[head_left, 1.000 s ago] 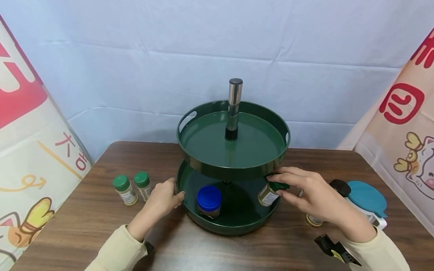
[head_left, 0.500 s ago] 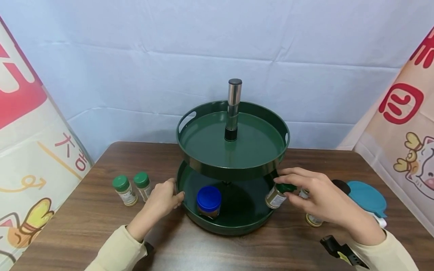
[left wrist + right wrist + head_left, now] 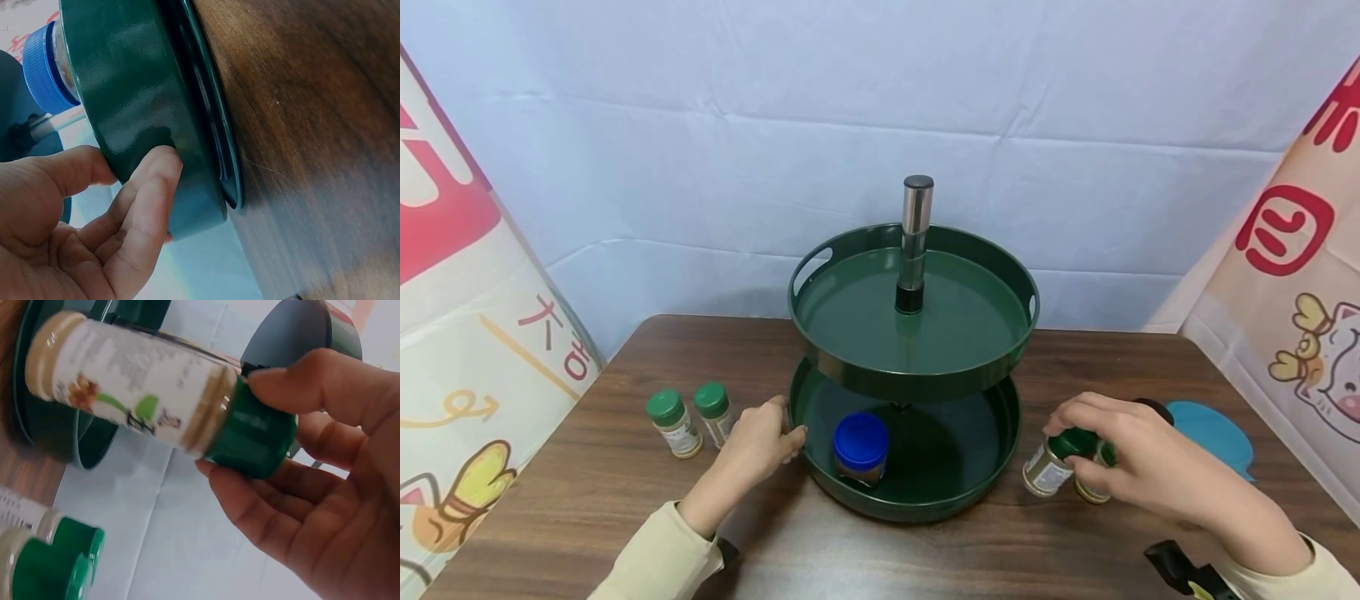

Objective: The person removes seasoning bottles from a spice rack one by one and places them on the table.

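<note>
On the table stands a green two-tier round stand, with a lower tray (image 3: 917,510) and an upper tray (image 3: 842,308). My left hand (image 3: 760,442) pinches the left rim of the lower tray; the left wrist view shows the thumb at the rim and fingers against the outer wall (image 3: 131,75). A blue-lidded jar (image 3: 861,442) sits inside that tray. To the right of the stand, my right hand (image 3: 1138,446) holds a spice jar (image 3: 1047,475) by its green cap. The jar is tilted, its pale labelled body (image 3: 137,381) pointing away from the palm.
Two green-capped spice jars (image 3: 677,423) stand at the left. Another green-capped jar (image 3: 1093,493) is partly hidden behind my right hand, near a teal-lidded container (image 3: 1213,437) and a black cap (image 3: 1153,408). A metal post (image 3: 915,242) rises from the upper tray.
My right hand has moved right and toward me, carrying the spice jar out of the lower tray and over to the table's right side. My left hand stays at the rim.
</note>
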Demonstrator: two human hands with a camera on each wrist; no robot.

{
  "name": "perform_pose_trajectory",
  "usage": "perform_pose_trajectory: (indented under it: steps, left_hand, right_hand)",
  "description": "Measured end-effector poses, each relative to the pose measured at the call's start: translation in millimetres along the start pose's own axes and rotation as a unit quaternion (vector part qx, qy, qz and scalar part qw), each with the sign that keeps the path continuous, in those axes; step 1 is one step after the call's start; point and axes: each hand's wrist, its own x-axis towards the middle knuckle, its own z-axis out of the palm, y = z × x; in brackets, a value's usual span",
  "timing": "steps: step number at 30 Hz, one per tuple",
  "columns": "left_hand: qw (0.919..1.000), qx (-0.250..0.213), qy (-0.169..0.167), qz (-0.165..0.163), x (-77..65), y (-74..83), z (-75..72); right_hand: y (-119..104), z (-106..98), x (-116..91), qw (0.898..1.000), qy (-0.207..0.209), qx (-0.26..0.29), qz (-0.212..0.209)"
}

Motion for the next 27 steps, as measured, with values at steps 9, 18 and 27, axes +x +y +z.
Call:
perform_pose_trajectory:
  steps: [9, 18, 27]
  left_hand:
    - [1.0000, 0.003, 0.001, 0.004, -0.4, -0.9, 0.1]
    - [1.0000, 0.002, 0.003, 0.000, 0.2, 0.2, -1.2]
    - [1.0000, 0.000, 0.005, -0.001, -0.9, 1.2, -1.1]
  right_hand:
    - [11, -5, -24, 0.991, -0.091, 0.021, 0.098]
    - [22, -9, -42, 0.977, -0.135, 0.024, 0.161]
    - [37, -13, -61, 0.963, -0.171, -0.008, 0.209]
